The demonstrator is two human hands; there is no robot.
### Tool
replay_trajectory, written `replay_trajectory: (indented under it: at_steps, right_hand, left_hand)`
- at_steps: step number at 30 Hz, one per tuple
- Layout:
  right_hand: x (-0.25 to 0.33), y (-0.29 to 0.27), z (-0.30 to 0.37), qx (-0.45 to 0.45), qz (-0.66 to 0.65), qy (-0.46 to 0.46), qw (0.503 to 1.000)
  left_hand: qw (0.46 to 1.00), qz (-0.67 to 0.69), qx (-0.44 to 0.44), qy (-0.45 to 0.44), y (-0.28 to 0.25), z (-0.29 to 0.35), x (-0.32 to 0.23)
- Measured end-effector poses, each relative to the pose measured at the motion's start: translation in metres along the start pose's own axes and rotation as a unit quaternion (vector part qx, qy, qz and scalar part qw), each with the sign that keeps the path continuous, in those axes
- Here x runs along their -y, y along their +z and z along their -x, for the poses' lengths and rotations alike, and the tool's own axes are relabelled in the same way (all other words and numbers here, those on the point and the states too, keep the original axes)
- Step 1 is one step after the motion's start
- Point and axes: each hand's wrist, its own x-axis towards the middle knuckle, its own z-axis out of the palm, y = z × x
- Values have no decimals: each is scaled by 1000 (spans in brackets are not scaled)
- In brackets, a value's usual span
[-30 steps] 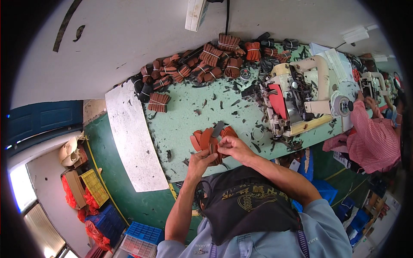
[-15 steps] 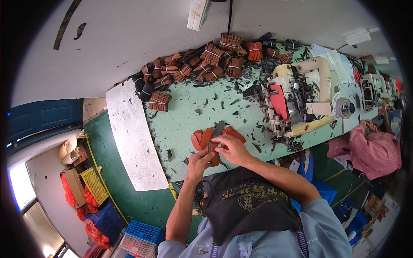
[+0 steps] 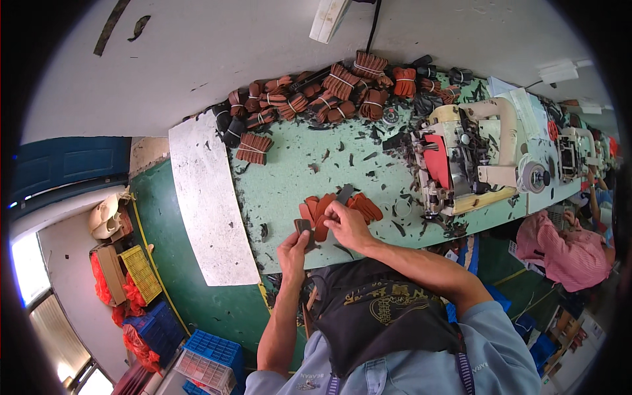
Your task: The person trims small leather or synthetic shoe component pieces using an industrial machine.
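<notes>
My left hand [image 3: 291, 253] is closed around a small dark leather piece with brown edges [image 3: 303, 226], held upright just above the table's near side. To its right, my right hand [image 3: 350, 228] reaches over loose reddish-brown leather pieces [image 3: 322, 209]; its fingers are bent and pressed together at them, and what lies between the fingertips is hidden. More orange-brown pieces [image 3: 366, 208] fan out beyond the right hand. A dark grey strip [image 3: 344, 193] sticks up between the two groups.
Banded bundles of leather pieces [image 3: 340, 81] line the wall, with one bundle [image 3: 253, 149] nearer. A cream machine [image 3: 461, 158] stands right on the green table [image 3: 289, 178], amid black scraps. A white board [image 3: 210, 204] covers the left end. Someone in pink checks [image 3: 556, 250] sits far right.
My hands have come apart: the left moved left with the dark piece, the right went to the loose pieces. The whole view has shifted slightly.
</notes>
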Motion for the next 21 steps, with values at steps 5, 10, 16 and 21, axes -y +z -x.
replay_trajectory:
  at_steps: [5, 10, 16, 21]
  right_hand:
    - [13, 4, -8, -99, 95, -122, 983]
    - [15, 3, -2, 63, -67, 45, 995]
    - [-1, -5, 4, 94, -201, 158, 962]
    - [-3, -9, 12, 72, -192, 159, 966]
  left_hand:
    - [968, -224, -81, 77, -5, 8, -8]
    - [915, -342, -42, 210, 13, 14, -18]
    - [925, -354, 55, 126, 16, 17, -31]
    - [948, -300, 85, 57, 17, 16, -33]
